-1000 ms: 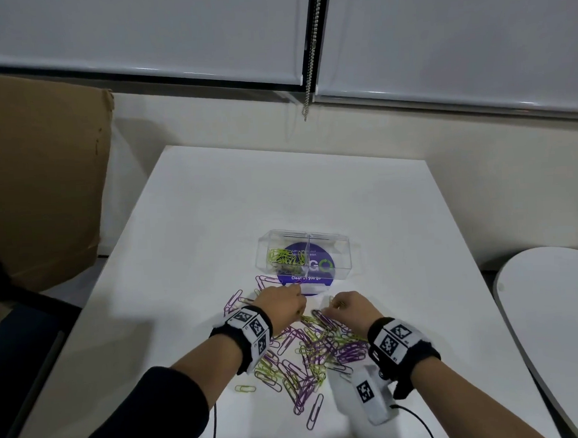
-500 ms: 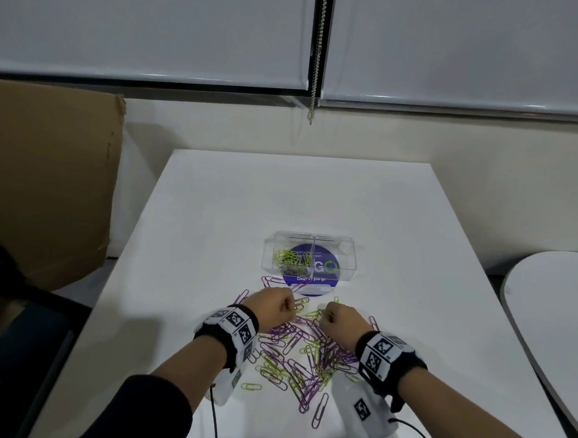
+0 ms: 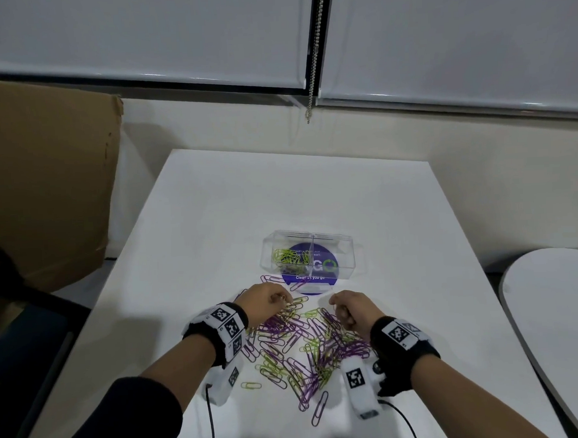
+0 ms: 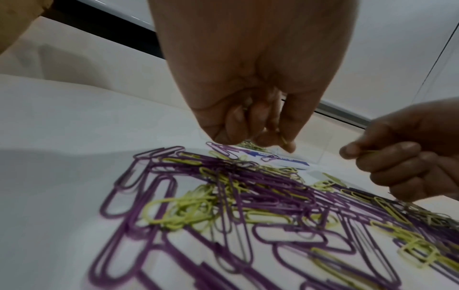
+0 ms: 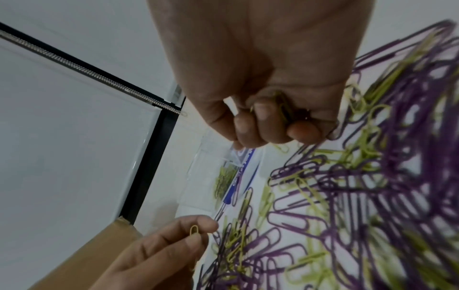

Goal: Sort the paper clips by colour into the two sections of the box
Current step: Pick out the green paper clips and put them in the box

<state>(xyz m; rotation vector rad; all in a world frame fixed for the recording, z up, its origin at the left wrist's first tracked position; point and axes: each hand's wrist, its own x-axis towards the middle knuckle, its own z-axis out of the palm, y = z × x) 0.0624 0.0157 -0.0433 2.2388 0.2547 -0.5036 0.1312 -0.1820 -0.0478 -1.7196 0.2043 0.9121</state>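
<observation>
A pile of purple and yellow-green paper clips (image 3: 304, 345) lies on the white table in front of a clear two-section box (image 3: 345, 261). The box's left section holds yellow-green clips (image 3: 288, 257). My left hand (image 3: 268, 302) hovers at the pile's far left edge, fingers curled, pinching a yellow-green clip (image 5: 193, 230). My right hand (image 3: 349, 311) is over the pile's far right side, fingers curled round yellow-green clips (image 5: 283, 109). In the left wrist view the left hand (image 4: 261, 125) hangs just above the pile (image 4: 248, 196).
A brown cardboard sheet (image 3: 41, 185) leans at the left of the table (image 3: 279, 192). A second white table (image 3: 561, 321) stands to the right. Window blinds and a bead chain (image 3: 315, 50) hang behind. A purple round label (image 3: 310, 271) lies under the box.
Both hands drew back slightly from the box toward the pile and moved apart; the fingers stay curled on clips.
</observation>
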